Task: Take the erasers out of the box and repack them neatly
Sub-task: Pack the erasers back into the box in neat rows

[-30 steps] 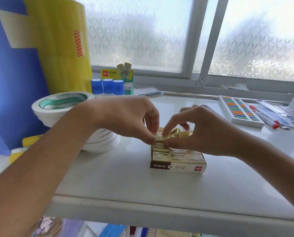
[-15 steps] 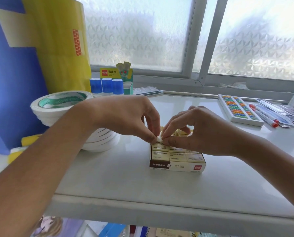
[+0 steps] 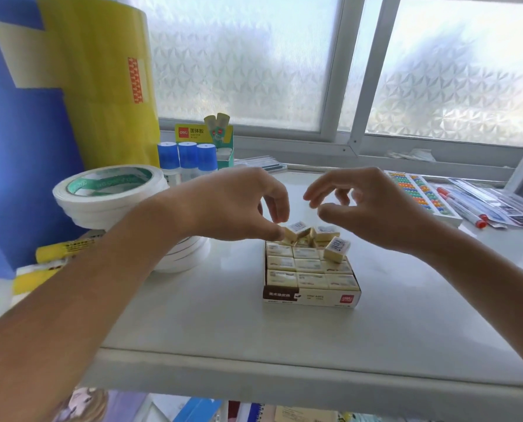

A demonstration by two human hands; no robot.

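Head view: white desk (image 3: 193, 324) below frosted windows (image 3: 242, 59), tape rolls (image 3: 114, 193) at left. Box (image 3: 312, 296) of erasers (image 3: 309, 264) at centre. Left hand (image 3: 239, 208) pinching a tilted eraser (image 3: 296, 230); right hand (image 3: 373, 208) loosely curled, holding nothing.

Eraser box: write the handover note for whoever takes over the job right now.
Left hand: thumb and forefinger at a tilted eraser at the box's far end; a pinch looks likely.
Right hand: above the box, fingers loosely curled, holding nothing.
Eraser box: open on the white table. Near rows lie flat and neat; the far end is a jumble, with one loose eraser askew on top.
Left: straighten the far rows.
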